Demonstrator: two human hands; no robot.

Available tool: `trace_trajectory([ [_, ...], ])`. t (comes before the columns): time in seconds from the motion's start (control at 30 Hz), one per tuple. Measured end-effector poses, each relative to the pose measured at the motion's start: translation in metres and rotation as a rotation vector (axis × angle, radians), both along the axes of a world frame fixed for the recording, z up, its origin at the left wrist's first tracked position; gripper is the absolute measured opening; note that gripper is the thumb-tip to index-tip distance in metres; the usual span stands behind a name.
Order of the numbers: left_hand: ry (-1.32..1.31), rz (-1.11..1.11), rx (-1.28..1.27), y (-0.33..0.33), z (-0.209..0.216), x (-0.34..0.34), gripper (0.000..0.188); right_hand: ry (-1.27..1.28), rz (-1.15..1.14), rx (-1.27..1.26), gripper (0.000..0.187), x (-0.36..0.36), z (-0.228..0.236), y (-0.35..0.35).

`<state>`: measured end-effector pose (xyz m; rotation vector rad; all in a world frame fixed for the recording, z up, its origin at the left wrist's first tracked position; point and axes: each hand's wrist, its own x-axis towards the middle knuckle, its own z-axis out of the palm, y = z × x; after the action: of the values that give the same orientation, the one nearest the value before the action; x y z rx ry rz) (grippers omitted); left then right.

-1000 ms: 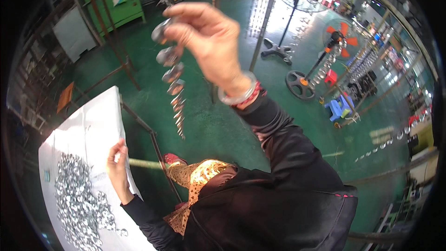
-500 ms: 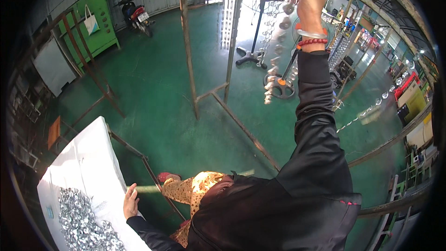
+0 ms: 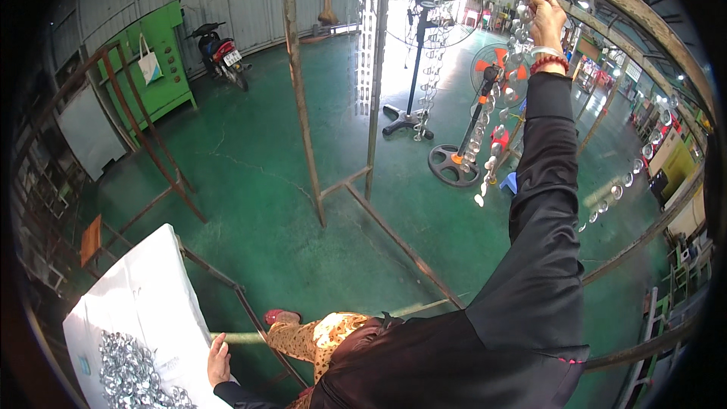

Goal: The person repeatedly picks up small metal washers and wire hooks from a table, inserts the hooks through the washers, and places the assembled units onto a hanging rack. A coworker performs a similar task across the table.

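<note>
My right hand (image 3: pixel 548 21) is raised high at the upper right, fingers pinched on the top of a strand of shiny, translucent discs (image 3: pixel 519 34). A small hook shows just above the fingertips, close to an overhead metal bar (image 3: pixel 564 19). The strand hangs down past the hand to a pale disc at its bottom. Low on the left, my left hand (image 3: pixel 219 361) lies against the edge of a white-covered table (image 3: pixel 163 273), its fingers stretched out. A heap of small shiny discs (image 3: pixel 136 375) covers part of that table.
Rusty metal frame posts (image 3: pixel 301 91) stand ahead, with a low crossbar (image 3: pixel 401 242) near my legs. More strands (image 3: pixel 617 191) hang at the right. Beyond are a black standing fan (image 3: pixel 415 60), an orange-bladed fan (image 3: pixel 492 76), a motorbike (image 3: pixel 219 53) and a green cabinet (image 3: pixel 163 76).
My right hand has shifted right, carrying the strand closer to the overhead bar. The view has tilted up, showing more of the fans. My left hand stays by the table edge.
</note>
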<state>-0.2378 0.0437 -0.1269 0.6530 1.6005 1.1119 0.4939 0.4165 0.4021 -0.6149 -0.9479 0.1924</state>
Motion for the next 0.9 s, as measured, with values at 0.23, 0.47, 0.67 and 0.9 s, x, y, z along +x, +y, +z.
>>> trace_trajectory([
  [0.23,0.005,0.048,-0.020,-0.002,-0.006,-0.005,0.046,-0.076,0.034,-0.073,0.023,0.068,0.028,0.044],
  [0.47,0.012,0.075,-0.014,-0.004,-0.010,-0.006,0.042,-0.267,-0.078,-0.189,0.021,0.105,0.050,0.096],
  [0.67,0.034,0.060,-0.003,-0.004,0.005,0.002,0.044,-0.373,-0.223,-0.238,0.024,0.101,0.049,0.095],
  [0.9,0.014,0.023,-0.002,-0.005,-0.003,-0.004,0.043,-0.512,-0.540,-0.246,0.033,0.099,0.005,0.091],
])
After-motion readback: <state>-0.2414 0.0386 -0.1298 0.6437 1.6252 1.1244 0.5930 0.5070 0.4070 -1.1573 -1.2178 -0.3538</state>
